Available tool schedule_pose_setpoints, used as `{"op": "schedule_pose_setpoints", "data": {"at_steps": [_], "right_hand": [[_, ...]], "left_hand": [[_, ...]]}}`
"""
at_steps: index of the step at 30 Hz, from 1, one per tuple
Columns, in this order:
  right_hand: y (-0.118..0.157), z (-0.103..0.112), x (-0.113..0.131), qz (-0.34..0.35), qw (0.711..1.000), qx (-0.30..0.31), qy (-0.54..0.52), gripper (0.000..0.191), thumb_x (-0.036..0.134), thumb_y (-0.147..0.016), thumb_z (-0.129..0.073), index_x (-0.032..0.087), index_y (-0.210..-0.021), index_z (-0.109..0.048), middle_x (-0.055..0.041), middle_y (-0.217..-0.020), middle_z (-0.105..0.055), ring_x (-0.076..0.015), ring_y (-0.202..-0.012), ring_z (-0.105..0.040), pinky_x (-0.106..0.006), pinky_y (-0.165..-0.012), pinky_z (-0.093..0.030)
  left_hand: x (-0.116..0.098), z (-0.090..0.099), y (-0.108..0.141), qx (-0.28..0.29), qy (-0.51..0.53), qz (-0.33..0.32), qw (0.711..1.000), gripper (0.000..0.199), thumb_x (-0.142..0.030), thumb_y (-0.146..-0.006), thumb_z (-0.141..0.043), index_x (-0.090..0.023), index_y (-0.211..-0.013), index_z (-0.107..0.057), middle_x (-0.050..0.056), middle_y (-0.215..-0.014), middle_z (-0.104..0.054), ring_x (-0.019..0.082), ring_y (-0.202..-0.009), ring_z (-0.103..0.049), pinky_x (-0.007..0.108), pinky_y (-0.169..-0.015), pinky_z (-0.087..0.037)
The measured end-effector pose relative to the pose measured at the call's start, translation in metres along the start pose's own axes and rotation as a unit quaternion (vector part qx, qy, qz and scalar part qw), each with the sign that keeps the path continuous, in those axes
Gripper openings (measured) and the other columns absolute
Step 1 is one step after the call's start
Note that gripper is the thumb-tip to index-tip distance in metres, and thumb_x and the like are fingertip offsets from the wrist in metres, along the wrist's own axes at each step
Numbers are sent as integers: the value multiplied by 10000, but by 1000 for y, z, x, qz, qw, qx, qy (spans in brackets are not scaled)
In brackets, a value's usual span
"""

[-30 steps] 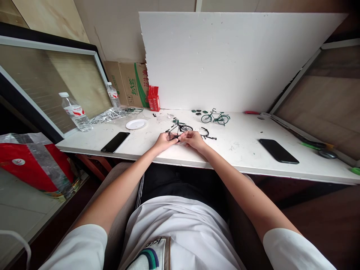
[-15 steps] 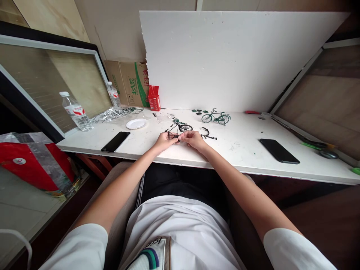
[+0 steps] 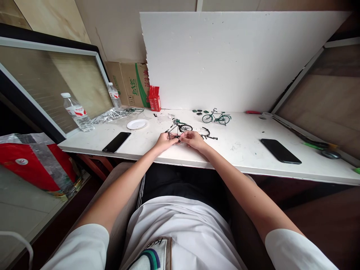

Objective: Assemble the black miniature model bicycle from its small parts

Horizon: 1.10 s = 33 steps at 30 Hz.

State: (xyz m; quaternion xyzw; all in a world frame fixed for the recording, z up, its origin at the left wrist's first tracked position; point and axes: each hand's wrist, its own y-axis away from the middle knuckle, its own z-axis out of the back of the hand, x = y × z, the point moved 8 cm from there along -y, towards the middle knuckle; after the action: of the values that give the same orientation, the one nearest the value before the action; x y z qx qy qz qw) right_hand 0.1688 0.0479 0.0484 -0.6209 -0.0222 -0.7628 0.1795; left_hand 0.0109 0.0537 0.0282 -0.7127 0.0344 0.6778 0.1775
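A partly built black model bicycle (image 3: 186,128) with one spoked rear wheel and green bits near its top is held just above the table's front part. My left hand (image 3: 165,142) is closed on the frame from the left, thumb over its lower part. From the right, my right hand (image 3: 193,139) pinches at the same low spot near the pedals; its fingertips hide what small part lies there. Right of the hands lie loose black bicycle parts (image 3: 208,135), one of them curved. Behind them stands a finished green model bicycle (image 3: 216,117), upright.
On the left are a black phone (image 3: 116,142), a white paper plate (image 3: 137,124), a water bottle (image 3: 77,112) and plastic-wrapped parts (image 3: 118,113). A small red box (image 3: 154,98) stands by a carton (image 3: 132,84). Another phone (image 3: 280,151) lies right. A white board (image 3: 239,60) rises behind.
My right fingertips have shifted very slightly at the low part of the model bicycle. The whole view has moved a touch; both hands keep their hold.
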Motion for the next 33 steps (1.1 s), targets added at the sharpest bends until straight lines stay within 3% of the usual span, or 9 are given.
{"op": "schedule_pose_setpoints", "data": {"at_steps": [7, 18, 26, 33], "right_hand": [[0, 0, 0, 1, 1000, 3, 21, 395, 513, -757, -844, 187, -949, -729, -46, -877, -744, -142, -707, -631, -221, -499, -478], [2, 0, 2, 11, 999, -2, 37, 406, 525, -759, -857, 185, -945, -738, -56, -888, -738, -150, -721, -626, -227, -497, -472], [3, -1, 5, 41, 997, -14, 57, 386, 522, -779, -835, 175, -925, -746, -64, -923, -750, -149, -767, -635, -236, -580, -498], [8, 9, 22, 5, 998, 54, 13, 466, 614, -815, -817, 175, -970, -785, -60, -883, -761, -131, -689, -623, -239, -550, -490]], "left_hand": [[0, -1, 0, 5, 4, -3, 1000, 365, -327, -771, -871, -112, -1055, -792, 137, -1071, -814, 268, -915, -800, 432, -937, -624], [-3, -2, 2, 2, -2, -3, 1000, 343, -311, -773, -865, -104, -1037, -795, 144, -1072, -814, 252, -886, -800, 374, -870, -625], [-1, -2, 0, 7, -4, 5, 1000, 362, -316, -771, -874, -99, -1050, -794, 155, -1061, -812, 265, -908, -799, 363, -846, -615], [-4, -2, 3, -12, 11, 25, 1000, 367, -302, -754, -878, -98, -1040, -769, 142, -1037, -814, 234, -863, -797, 331, -818, -595]]}}
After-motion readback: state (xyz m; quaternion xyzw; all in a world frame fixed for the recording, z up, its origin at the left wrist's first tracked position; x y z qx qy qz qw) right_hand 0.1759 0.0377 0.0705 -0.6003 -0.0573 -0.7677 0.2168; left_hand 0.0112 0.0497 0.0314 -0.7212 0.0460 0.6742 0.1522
